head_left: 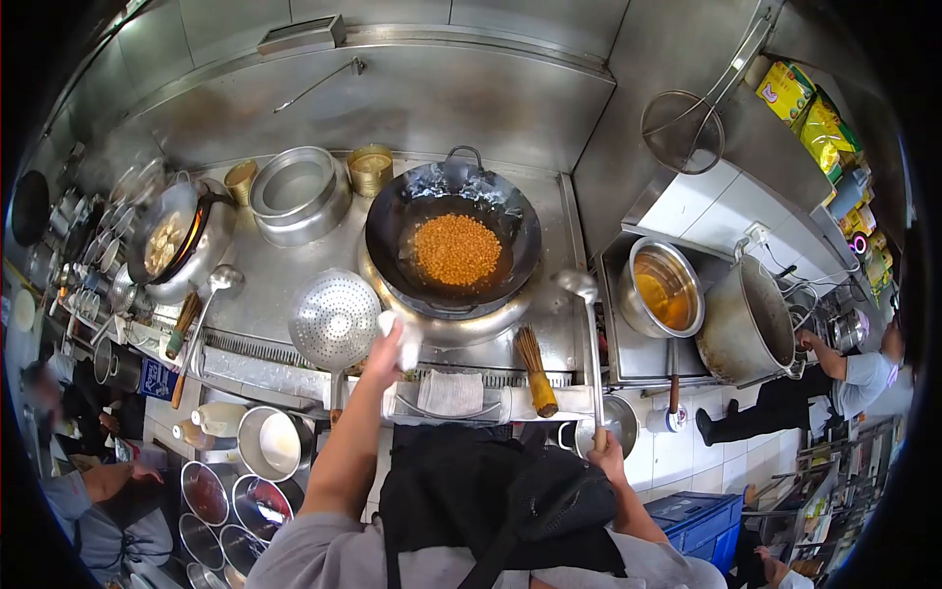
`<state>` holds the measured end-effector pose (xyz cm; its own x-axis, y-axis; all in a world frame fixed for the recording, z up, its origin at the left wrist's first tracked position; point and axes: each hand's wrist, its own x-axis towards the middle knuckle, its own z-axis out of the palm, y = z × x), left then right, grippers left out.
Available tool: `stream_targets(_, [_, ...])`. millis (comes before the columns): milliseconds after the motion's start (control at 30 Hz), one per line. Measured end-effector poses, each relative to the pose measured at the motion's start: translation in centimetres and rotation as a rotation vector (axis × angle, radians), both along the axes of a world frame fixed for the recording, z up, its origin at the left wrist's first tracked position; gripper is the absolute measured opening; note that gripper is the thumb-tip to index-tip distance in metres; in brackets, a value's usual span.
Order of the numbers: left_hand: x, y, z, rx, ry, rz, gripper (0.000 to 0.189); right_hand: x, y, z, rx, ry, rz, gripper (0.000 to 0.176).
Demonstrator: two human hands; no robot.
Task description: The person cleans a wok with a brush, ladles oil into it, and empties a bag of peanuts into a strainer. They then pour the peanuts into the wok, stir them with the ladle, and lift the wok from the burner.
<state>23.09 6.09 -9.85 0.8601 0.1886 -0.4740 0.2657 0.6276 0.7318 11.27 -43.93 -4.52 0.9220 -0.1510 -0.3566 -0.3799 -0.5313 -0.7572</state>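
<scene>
While the left hand (386, 359) grips a white cloth (407, 344), the wok (510, 221) sits ahead-right of that grip, closer to it than to the right hand (609, 460), which clasps the forward-pointing ladle (595, 373).

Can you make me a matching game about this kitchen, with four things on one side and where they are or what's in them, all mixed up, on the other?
1. White cloth
2. Middle wok
3. Wire strainer
4. Ladle

A. Hanging up by the wall
B. In the right hand
C. In the left hand
D. Holding orange-brown bits

Pairs: 1-C, 2-D, 3-A, 4-B
</scene>
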Motion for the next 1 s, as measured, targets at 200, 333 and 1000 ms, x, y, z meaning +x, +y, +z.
stream_targets(200, [-9.0, 4.5, -3.0, 0.383, 0.000, -0.035, 0.063, 4.6, 3.6, 0.7, 0.492, -0.033, 0.128, 0.047])
stream_targets(333, [-10.1, 5.3, -9.0, 1.091, 0.109, -0.194, 0.053, 11.6, 9.1, 4.6, 0.486, -0.023, 0.163, 0.077])
stream_targets(1000, [-17.7, -1.8, 13.3, 0.636, -0.388, -0.191, 0.027, 20.2, 19.2, 5.6, 0.170, 0.044, 0.413, 0.088])
